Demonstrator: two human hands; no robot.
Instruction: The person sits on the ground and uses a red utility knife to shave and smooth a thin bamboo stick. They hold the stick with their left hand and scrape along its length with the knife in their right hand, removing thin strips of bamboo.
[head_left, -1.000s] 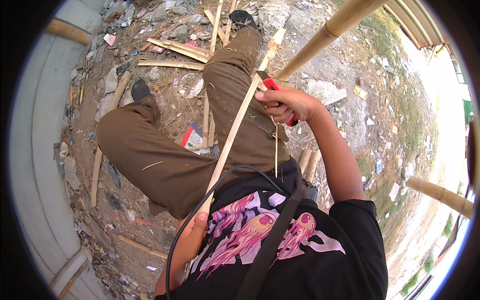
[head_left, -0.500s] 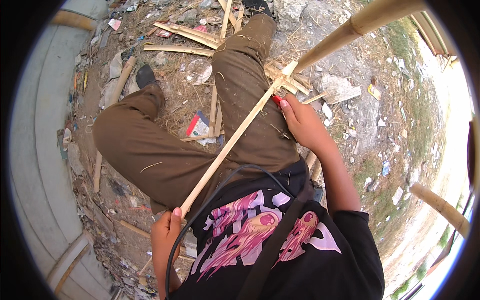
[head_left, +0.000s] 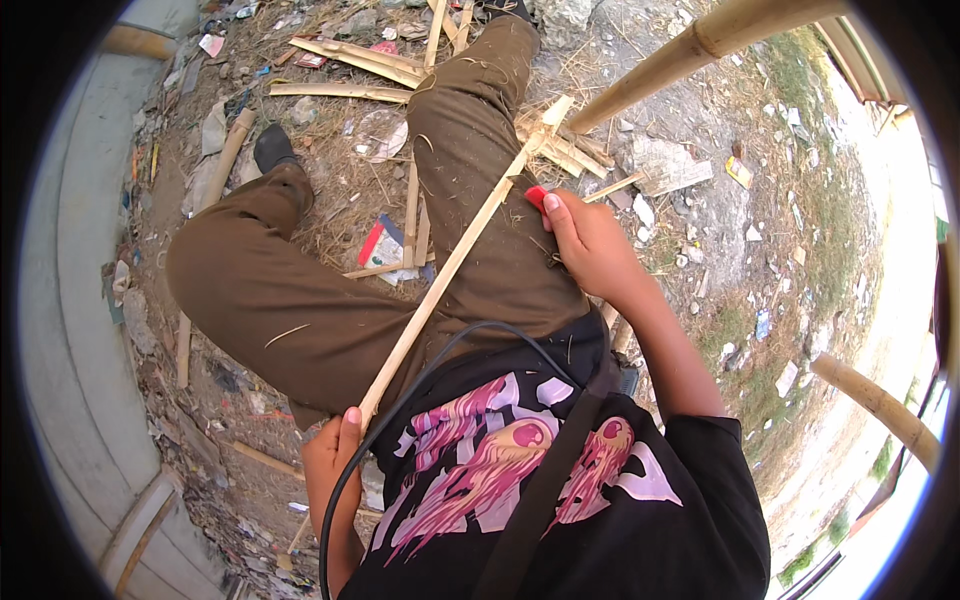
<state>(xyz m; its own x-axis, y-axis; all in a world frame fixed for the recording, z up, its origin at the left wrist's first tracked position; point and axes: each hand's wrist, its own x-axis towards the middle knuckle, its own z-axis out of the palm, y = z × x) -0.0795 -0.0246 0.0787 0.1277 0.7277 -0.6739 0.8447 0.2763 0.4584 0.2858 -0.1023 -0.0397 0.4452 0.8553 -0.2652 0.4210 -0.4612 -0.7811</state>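
A long pale bamboo strip [head_left: 447,270] lies slantwise across my thighs, its near end at my waist and its far end beyond my right thigh. My left hand [head_left: 332,452] is closed around the near end, thumb on top. In my closed right hand [head_left: 590,240] is a knife with a red handle [head_left: 536,197]. Its dark blade meets the strip's right edge near the far end, and part of the blade is hidden. A black cable [head_left: 350,478] loops over my left wrist and across my lap.
Split bamboo pieces [head_left: 345,93] lie about my feet, with more pale pieces [head_left: 570,155] beside my right knee. A thick bamboo pole [head_left: 690,55] slants in from the upper right. Rubble and litter cover the ground. A grey wall [head_left: 90,300] stands at the left.
My right hand and the knife have shifted slightly toward me along the strip, showing more of the red handle. The whole view has drifted a little; my left hand keeps its grip.
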